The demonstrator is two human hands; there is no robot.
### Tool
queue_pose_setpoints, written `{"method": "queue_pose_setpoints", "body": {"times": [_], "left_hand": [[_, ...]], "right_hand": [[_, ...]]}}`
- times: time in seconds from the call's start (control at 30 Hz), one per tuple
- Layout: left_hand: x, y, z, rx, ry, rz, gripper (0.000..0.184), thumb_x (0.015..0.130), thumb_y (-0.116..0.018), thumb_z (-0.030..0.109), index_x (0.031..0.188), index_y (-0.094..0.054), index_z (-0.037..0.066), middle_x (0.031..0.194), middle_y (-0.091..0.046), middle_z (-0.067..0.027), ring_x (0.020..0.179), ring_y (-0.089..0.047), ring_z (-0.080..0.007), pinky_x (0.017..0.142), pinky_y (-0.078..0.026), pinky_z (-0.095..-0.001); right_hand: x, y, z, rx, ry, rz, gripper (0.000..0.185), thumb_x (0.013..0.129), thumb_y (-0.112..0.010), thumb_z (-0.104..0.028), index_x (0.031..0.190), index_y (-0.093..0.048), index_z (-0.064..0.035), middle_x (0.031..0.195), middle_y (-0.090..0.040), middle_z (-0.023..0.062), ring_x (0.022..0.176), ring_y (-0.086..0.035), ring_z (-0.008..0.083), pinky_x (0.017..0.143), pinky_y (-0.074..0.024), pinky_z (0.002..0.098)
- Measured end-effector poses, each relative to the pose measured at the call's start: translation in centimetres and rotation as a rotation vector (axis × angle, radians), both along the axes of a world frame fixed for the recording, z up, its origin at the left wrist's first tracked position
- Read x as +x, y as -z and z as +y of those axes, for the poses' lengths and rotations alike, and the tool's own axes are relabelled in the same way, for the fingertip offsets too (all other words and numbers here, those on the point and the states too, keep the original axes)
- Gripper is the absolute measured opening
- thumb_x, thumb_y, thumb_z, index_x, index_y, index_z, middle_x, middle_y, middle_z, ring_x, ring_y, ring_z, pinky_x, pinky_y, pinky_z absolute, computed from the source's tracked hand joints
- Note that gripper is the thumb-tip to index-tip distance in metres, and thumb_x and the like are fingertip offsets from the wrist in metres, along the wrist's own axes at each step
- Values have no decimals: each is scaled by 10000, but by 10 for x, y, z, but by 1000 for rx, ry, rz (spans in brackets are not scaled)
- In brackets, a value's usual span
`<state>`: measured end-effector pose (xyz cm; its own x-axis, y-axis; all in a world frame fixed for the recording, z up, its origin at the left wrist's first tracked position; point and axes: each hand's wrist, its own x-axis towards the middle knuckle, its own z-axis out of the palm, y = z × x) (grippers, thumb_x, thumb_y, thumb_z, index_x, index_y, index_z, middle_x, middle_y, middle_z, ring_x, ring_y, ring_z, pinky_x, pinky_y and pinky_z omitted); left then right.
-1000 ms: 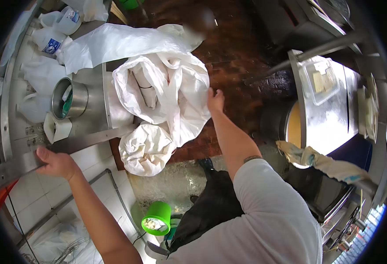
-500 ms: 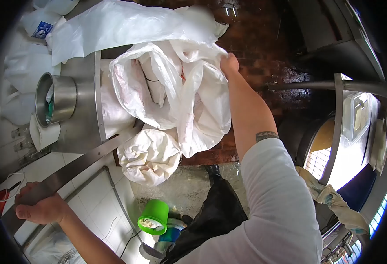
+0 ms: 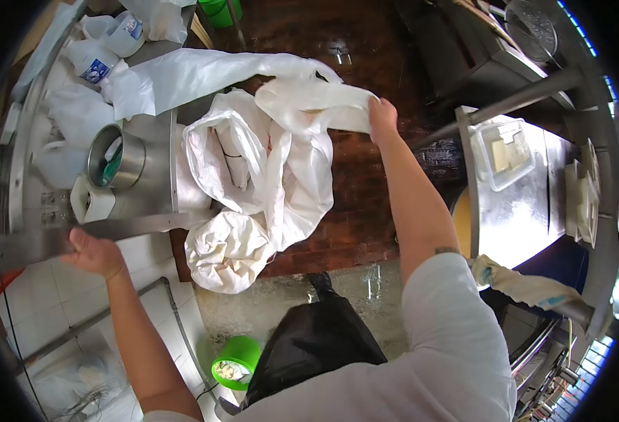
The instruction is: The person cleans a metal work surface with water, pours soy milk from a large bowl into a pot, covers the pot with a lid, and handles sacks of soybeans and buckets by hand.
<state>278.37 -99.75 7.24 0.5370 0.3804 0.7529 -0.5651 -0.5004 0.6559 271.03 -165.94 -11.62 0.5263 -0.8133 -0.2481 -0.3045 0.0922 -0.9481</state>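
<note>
My right hand [image 3: 383,121] is closed on a gathered edge of a white plastic sack [image 3: 302,190] and holds that edge out to the right. The sack's mouth stands open, with a wrapped white bundle [image 3: 233,158] showing inside. My left hand [image 3: 97,254] grips the steel edge [image 3: 141,225] of the counter at the lower left; some of its fingers are hidden behind the metal. Between the hands, a crumpled cream cloth sack [image 3: 228,252] sits against the plastic one. A long translucent plastic sheet [image 3: 190,74] drapes from the counter to the sack.
On the steel counter [image 3: 158,141] stand a metal pot [image 3: 130,162] and several plastic jugs [image 3: 88,61]. A green bucket [image 3: 238,355] is on the floor near my legs. To the right, a steel table [image 3: 520,211] carries a clear plastic container [image 3: 503,155].
My right hand has pulled the sack's edge outward, stretching it to the right. My left hand still grips the counter edge. The camera view has shifted, showing more of both sides.
</note>
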Motion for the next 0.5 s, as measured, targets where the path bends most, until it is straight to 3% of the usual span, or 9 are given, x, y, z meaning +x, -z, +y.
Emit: {"method": "queue_pose_setpoints", "body": {"times": [0.03,0.13,0.23,0.27,0.33,0.37,0.4,0.43,0.5], "left_hand": [[-2,-5,-2,120,-94,59,578,1048,-658,363,1257,-434,-127,1234,-577,-225,1100,-568,-249,1032,-454,-350],[-8,-18,-28,83,-63,72,625,1042,-652,408,1279,-400,-113,1324,-543,-250,1145,-551,-239,1014,-465,-352],[-9,-12,-24,73,-95,245,653,1020,-673,444,1255,-400,-101,1276,-590,-267,1134,-605,-277,993,-489,-372],[-13,-21,-32,109,-102,281,679,1007,-679,470,1246,-395,-98,1240,-611,-286,1130,-631,-328,983,-497,-393],[-27,-40,-45,127,-117,317,704,993,-686,495,1237,-391,-96,1204,-632,-305,1127,-657,-380,974,-505,-414],[-33,-52,-50,153,-126,412,731,984,-685,514,1247,-385,-99,1191,-641,-318,1135,-650,-433,975,-504,-445],[-43,-61,-54,184,-131,512,759,976,-683,534,1258,-378,-101,1179,-650,-332,1143,-644,-487,976,-503,-475],[-52,-68,-59,175,-30,414,804,970,-660,577,1284,-375,-105,1232,-631,-353,1183,-608,-521,989,-483,-503],[-61,-74,-59,143,-20,643,759,999,-620,564,1274,-423,-116,1263,-632,-338,1229,-602,-489,1016,-469,-489]], "right_hand": [[-38,-21,7,-83,-39,57,311,997,-635,-230,1100,-678,61,1031,-706,190,930,-642,255,835,-508,433],[-163,-51,61,-219,-171,206,328,1015,-629,-243,1172,-669,43,1055,-711,179,935,-634,245,855,-511,434],[-242,-24,124,195,-191,150,373,1075,-585,-310,1307,-633,-23,1088,-692,89,964,-608,169,888,-509,384],[-255,-10,144,189,-191,231,374,1073,-586,-310,1307,-636,-22,1092,-694,87,955,-606,172,882,-504,378],[-270,-16,193,123,-158,286,415,1071,-570,-322,1305,-619,17,1147,-710,159,1016,-631,226,919,-499,395],[-281,25,198,-3,-216,335,453,1070,-547,-343,1313,-608,35,1166,-705,200,1050,-639,258,943,-493,406],[-296,9,213,-70,-222,427,468,1068,-539,-357,1316,-609,34,1165,-703,206,1049,-640,263,945,-493,405],[-310,-9,224,-141,-228,514,483,1066,-531,-370,1320,-609,33,1163,-701,212,1049,-641,268,946,-493,404],[-366,11,223,-138,-244,495,483,1065,-528,-376,1307,-616,32,1154,-703,204,1037,-639,266,937,-494,409]]}}
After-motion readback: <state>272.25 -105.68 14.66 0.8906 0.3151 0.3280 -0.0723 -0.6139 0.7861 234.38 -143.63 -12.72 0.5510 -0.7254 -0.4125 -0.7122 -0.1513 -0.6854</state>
